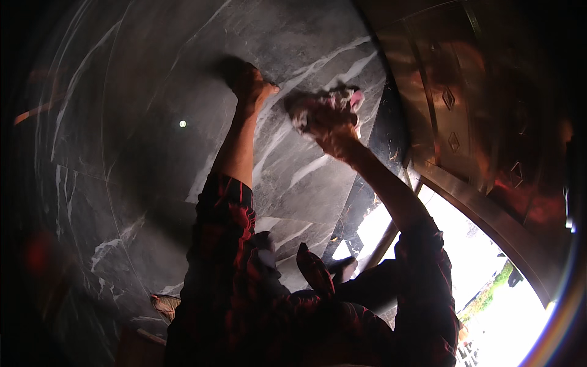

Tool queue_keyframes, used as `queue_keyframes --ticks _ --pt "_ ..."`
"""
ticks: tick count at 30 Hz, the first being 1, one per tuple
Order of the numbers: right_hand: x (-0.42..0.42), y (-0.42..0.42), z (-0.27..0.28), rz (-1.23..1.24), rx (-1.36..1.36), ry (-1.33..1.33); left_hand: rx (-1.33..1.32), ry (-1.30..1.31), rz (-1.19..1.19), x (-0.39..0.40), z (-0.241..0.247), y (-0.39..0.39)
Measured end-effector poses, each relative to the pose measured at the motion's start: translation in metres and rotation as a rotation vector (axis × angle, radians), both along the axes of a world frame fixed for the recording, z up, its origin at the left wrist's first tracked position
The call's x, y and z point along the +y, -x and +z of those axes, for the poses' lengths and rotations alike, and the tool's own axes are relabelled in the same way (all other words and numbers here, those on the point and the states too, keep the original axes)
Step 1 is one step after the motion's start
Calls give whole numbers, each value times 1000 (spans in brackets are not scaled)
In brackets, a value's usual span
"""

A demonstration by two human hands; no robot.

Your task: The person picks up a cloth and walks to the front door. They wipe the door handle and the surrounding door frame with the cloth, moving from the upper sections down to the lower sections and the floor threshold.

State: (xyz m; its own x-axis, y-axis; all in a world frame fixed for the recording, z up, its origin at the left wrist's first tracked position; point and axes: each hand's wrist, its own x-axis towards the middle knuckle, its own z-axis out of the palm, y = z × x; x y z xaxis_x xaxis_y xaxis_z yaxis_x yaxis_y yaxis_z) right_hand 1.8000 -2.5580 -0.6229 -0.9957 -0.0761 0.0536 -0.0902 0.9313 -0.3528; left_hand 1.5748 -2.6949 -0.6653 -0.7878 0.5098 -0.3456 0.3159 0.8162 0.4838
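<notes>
My right hand [337, 133] presses a crumpled pink-and-white cloth [328, 108] onto the grey, white-veined marble-look tile floor [298, 192]. The cloth is blurred, and parts of it bulge out past my fingers. To its left, my left hand [253, 89] is set down on the tiles at the end of a nearly straight arm. The thumb points toward the cloth, while the other fingers are lost in dark shadow. Both arms wear dark, red-patterned sleeves pushed up to the forearm.
A copper-coloured metal door [449, 101] with diamond shapes stands at the right. Along the floor's edge runs a black stone strip [390, 137]. Strong daylight enters through the doorway [449, 229]. A tan object [166, 306], its kind unclear, lies at lower left.
</notes>
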Motion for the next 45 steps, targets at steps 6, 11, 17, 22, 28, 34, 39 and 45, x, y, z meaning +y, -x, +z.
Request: queue_keyframes --ticks 6,11,17,22,28,34,39,45 --pt "18 27 -8 -125 10 -66 -11 -11 34 -16 -1 9" --pt "127 68 -60 -440 -158 30 -81 -24 -49 32 0 10" --pt "-10 6 -2 -29 42 -272 -21 -66 -32 12 14 -6" --pt "59 48 -25 -314 65 -124 16 9 -27 20 36 -16" --pt "24 41 -12 -150 164 -356 190 -41 -41 7 9 -15" --pt "68 68 -5 -411 -268 -54 -58 17 -43 12 37 -22" --pt "18 50 -5 -123 198 -324 233 -98 -84 -2 -14 -4" --pt "41 30 -28 -216 50 -128 31 13 -38 7 14 -9"
